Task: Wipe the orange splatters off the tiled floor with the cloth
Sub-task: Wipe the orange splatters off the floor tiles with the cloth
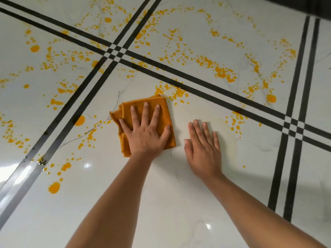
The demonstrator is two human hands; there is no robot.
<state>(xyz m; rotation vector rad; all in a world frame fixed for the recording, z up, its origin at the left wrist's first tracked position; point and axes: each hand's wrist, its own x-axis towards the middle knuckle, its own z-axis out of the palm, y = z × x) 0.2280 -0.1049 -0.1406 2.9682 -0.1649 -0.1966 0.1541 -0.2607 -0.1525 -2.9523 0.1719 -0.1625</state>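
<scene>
Now, from the head view, the left hand (145, 135) lies flat on the folded orange cloth (162, 111), fingers (146, 111) spread apart and pressing down on it, not clamped around it. The right hand (203, 151) rests palm-down on the bare tiled floor (179, 203) just beside the cloth, its fingers close together, holding nothing; it looks to be a prop for the body.

To do this stroke well, I would keep the whole palm heavy on the cloth and push it forward in overlapping passes, turning to a fresh fold once a face is soaked, so the liquid lifts off rather than smears.

The nearest orange splatters (170, 92) sit just past the left fingertips, touching the cloth's far edge, short of the double black lines (206, 86). More drops lie to the left of the little finger and beyond the right fingertips, and thick trails run well past the lines, so most of the job seems still ahead
</scene>
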